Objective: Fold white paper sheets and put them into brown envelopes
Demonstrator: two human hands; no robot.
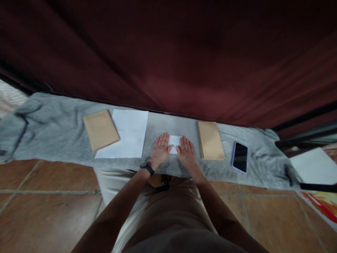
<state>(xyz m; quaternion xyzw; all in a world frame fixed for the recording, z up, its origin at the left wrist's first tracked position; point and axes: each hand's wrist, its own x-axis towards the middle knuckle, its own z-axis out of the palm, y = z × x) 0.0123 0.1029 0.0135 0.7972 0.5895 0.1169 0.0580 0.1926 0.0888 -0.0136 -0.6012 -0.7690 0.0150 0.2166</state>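
Observation:
A small white piece of paper (174,141) lies on the grey cloth in front of me, partly covered by my hands. My left hand (159,149), with a dark watch at the wrist, rests flat over its left side. Over the right side lies my right hand (187,151), also flat, fingers stretched forward. Both thumbs point inward onto the paper. Left of my hands are large white sheets (131,137), with a brown envelope (101,130) overlapping them. To the right is a stack of brown envelopes (211,140).
A phone (240,157) with a dark screen lies right of the stack. Grey cloth (58,130) covers the narrow bench. Dark red fabric (168,70) hangs along its far edge. Tiled floor (52,211) shows below, and a white flat item (314,165) sits beyond the right end.

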